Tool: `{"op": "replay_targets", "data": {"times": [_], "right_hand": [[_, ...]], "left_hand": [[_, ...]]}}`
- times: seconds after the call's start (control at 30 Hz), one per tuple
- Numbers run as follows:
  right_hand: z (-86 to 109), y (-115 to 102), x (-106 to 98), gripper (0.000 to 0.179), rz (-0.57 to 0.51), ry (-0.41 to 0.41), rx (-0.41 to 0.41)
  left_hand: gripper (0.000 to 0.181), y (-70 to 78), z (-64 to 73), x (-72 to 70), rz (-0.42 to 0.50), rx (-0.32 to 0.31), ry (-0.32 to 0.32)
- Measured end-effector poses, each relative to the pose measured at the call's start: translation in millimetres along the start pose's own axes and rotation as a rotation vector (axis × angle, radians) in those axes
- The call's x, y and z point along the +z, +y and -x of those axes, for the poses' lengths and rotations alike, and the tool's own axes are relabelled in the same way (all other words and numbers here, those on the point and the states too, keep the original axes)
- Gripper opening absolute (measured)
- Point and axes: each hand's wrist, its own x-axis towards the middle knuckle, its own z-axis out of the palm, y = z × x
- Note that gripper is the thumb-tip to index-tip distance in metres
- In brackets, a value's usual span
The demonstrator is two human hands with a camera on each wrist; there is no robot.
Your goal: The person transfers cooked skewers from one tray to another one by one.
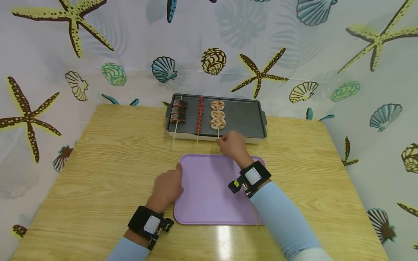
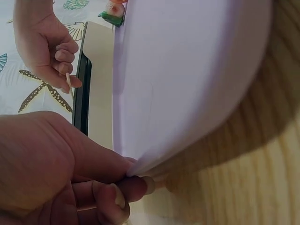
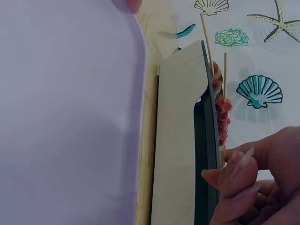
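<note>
A purple tray (image 1: 209, 195) lies on the wooden table, and my left hand (image 1: 167, 188) pinches its rim at the far left corner between thumb and fingers. Beyond it is a dark grill pan (image 1: 246, 116) bearing three skewers. On the left is a skewer of dark-skinned fish pieces (image 1: 179, 110), then a skewer of small red pieces (image 1: 200, 112), then a lotus root skewer (image 1: 217, 114). With thumb and fingertips my right hand (image 1: 233, 145) pinches the lotus root skewer's stick just over the pan's near edge. The lotus slices rest on the pan.
Beneath the right forearm, a thin stick (image 1: 256, 217) pokes over the tray's near edge. In the left wrist view, a green and orange piece (image 2: 114, 14) shows at the tray's edge. A shell-patterned cloth (image 1: 196, 36) hangs behind the table (image 1: 107, 163).
</note>
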Motion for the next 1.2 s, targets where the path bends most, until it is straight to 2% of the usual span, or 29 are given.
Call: {"op": "replay_targets", "data": {"times": [0.2,0.43,0.57,0.67,0.87,1.2], "right_hand": [[-5.0,-3,3,0.049,-0.059,-0.034,0.052],[-6.6,-3,1,0.03,-0.146,-0.088,0.163],[-5.1,-3,1,0.029,-0.131,-0.081,0.157],[-0.9,-4,-1,0.03,-0.092,-0.068,0.12],[19.2,-8,-15,0.037,-0.019,-0.018,0.016],[79.4,-2,-39,0.031,0.034,0.016,0.007]], "left_hand": [[0.058,0.6,0.8,-2.5,-0.007,0.0,0.006],[0.058,0.7,0.1,-1.2,-0.003,0.001,0.008],[0.057,0.7,0.5,-1.8,-0.002,0.01,0.01],[0.058,0.5,1.2,-2.6,0.003,0.007,0.006],[0.058,-0.7,1.7,-0.5,0.004,0.002,0.017],[0.059,-0.2,-0.1,2.3,0.014,-0.002,0.001]]}}
